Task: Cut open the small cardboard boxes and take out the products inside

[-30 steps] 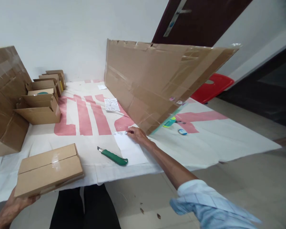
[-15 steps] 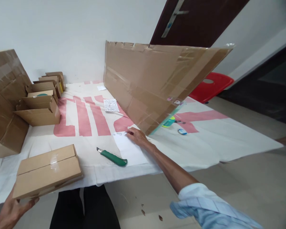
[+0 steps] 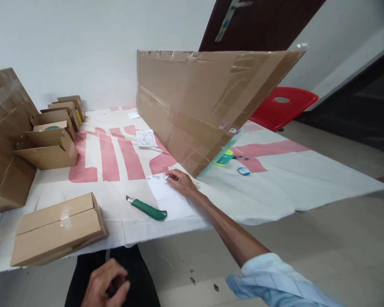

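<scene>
Head view: the right hand (image 3: 181,182), fingers bunched, touches a white rectangular paper sheet (image 3: 174,202) on a white-clothed table (image 3: 275,187); I cannot tell whether it pinches. A green-handled cutter (image 3: 149,209) meets the sheet's left side. Curled, thumb apart, the left hand (image 3: 107,281) is near a closed brown cardboard box (image 3: 57,230) at the table's edge.

"What covers the table (image 3: 307,194)?"

"A white, red-printed cloth (image 3: 256,200)."

"And on it?"

"Near edge: a box (image 3: 59,230), a knife (image 3: 147,209) and paper (image 3: 174,202). Farther left, open boxes (image 3: 51,156); middle, a card (image 3: 146,139); right, an upright panel (image 3: 185,106) and a small disc (image 3: 243,171), perhaps tape."
</scene>
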{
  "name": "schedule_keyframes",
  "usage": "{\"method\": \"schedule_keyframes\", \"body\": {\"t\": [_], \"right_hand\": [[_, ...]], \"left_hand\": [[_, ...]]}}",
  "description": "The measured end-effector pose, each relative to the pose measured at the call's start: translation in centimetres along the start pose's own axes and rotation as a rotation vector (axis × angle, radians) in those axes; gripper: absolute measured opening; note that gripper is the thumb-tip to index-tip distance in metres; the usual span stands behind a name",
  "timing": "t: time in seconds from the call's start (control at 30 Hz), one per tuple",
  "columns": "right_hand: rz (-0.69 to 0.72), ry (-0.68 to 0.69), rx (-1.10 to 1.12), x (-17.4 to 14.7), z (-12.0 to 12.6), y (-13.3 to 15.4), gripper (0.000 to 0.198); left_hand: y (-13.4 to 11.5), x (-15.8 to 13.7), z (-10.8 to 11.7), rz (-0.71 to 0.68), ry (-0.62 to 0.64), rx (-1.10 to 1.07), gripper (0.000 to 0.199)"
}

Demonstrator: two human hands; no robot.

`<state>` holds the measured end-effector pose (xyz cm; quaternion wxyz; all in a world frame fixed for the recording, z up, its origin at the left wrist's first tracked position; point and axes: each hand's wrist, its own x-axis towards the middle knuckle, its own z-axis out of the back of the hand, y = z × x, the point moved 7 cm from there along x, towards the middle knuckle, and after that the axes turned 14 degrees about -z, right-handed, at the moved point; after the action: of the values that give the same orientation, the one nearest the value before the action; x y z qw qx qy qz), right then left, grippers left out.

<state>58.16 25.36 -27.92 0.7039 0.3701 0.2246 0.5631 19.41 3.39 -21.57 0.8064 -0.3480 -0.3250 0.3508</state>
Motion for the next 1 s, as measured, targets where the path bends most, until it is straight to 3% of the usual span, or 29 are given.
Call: {"method": "schedule_keyframes", "body": {"t": [0.1, 0.17, 0.27, 0.37, 0.57, 0.8, 1.0], "right_hand": [[0.032, -0.034, 0.081, -1.4, 0.7, 1.2, 0.023], [0.069, -0.068, 0.132, -2.8, 1.3, 2.5, 0.019], [0.137, -0.112, 0.172, -5.2, 2.3, 4.8, 0.013], [0.215, -0.130, 0.204, -7.6, 3.0, 7.4, 0.008], [0.321, -0.114, 0.230, -10.4, 3.3, 10.9, 0.005], [0.438, -0.129, 0.191, -11.3, 3.5, 12.3, 0.008], [0.404, -0.103, 0.180, -11.5, 3.2, 12.6, 0.007]], "left_hand": [[-1.0, 6.6, -1.8, -0.094, -0.039, -0.013, 0.006], [-0.7, 10.7, -2.4, -0.087, -0.097, -0.067, 0.009], [0.8, 15.6, -3.2, 0.011, -0.183, -0.202, 0.020], [2.4, 18.4, -4.5, 0.160, -0.190, -0.424, 0.039], [3.0, 19.9, -6.7, 0.273, -0.117, -0.686, 0.056], [3.1, 20.0, -7.0, 0.318, -0.098, -0.731, 0.055], [2.4, 20.2, -6.5, 0.301, -0.098, -0.703, 0.045]]}}
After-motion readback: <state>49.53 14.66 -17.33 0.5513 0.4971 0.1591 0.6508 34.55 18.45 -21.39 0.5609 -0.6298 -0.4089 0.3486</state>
